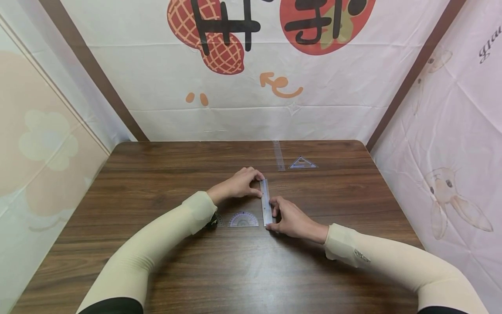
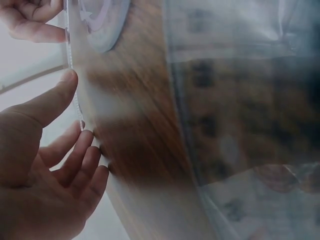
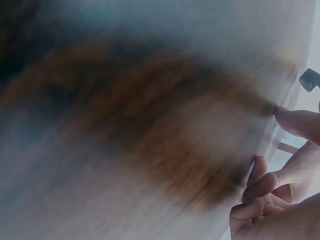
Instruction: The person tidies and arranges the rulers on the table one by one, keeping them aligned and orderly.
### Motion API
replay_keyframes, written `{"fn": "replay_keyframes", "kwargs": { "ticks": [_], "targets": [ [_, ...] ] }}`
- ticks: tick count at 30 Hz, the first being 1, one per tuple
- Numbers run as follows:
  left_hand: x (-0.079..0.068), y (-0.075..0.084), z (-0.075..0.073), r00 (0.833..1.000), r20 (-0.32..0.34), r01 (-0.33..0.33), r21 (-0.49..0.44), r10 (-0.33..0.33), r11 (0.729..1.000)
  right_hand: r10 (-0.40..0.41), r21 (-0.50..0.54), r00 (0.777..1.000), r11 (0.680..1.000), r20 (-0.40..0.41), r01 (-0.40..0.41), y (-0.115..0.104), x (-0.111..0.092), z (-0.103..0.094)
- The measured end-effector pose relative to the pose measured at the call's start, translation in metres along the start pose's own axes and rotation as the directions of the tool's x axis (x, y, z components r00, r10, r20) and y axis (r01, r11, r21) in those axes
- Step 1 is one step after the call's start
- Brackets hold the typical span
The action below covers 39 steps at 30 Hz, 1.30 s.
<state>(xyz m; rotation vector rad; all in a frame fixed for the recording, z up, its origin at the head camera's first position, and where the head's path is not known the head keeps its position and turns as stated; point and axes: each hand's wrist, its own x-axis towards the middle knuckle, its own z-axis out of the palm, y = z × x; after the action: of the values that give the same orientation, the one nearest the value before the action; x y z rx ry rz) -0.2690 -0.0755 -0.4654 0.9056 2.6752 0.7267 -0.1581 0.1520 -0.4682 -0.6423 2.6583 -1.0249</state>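
Note:
A clear straight ruler (image 1: pixel 265 205) lies lengthwise on the brown table between my two hands. My left hand (image 1: pixel 240 183) holds its far part, with the thumb on the left edge and the fingertips by the far end. In the left wrist view the ruler (image 2: pixel 76 102) shows nearly edge-on along those fingertips. My right hand (image 1: pixel 295 220) grips the near part, its thumb at the near end and its bent fingers along the right edge. A clear protractor (image 1: pixel 243 220) with purple markings lies just left of the ruler.
Farther back on the table (image 1: pixel 337 187) lie another clear ruler (image 1: pixel 279 157) and a triangular set square (image 1: pixel 302 163). Part of a second clear protractor (image 1: pixel 220 220) shows beside my left sleeve. A printed cloth wall (image 1: pixel 251 122) stands behind the table.

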Motion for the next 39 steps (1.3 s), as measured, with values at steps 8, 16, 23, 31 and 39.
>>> {"fn": "replay_keyframes", "kwargs": {
  "ticks": [8, 16, 23, 31, 39],
  "targets": [
    [0.0020, -0.0012, 0.0024, 1.000, 0.019, -0.002, 0.065, 0.000, 0.998, 0.013, -0.040, 1.000, 0.999, 0.015, -0.012, 0.0013, 0.0014, -0.0013],
    [0.0009, 0.0027, 0.0011, 1.000, 0.025, 0.007, 0.092, -0.009, 0.996, 0.002, -0.061, 0.999, 0.998, 0.039, 0.001, 0.0039, 0.0021, -0.0026],
    [0.0006, 0.0027, 0.0007, 1.000, 0.025, 0.005, 0.097, -0.007, 0.995, 0.005, -0.057, 0.999, 0.998, 0.049, -0.002, 0.0051, 0.0034, -0.0023],
    [0.0009, 0.0046, -0.0004, 0.999, 0.037, 0.004, 0.105, -0.008, 0.994, -0.006, -0.058, 0.999, 0.998, 0.044, 0.008, 0.0053, 0.0028, -0.0030],
    [0.0012, 0.0039, -0.0019, 0.999, 0.038, -0.003, 0.105, -0.001, 0.994, -0.040, -0.055, 0.998, 0.998, 0.040, 0.042, 0.0059, 0.0018, -0.0040]
  ]
}}
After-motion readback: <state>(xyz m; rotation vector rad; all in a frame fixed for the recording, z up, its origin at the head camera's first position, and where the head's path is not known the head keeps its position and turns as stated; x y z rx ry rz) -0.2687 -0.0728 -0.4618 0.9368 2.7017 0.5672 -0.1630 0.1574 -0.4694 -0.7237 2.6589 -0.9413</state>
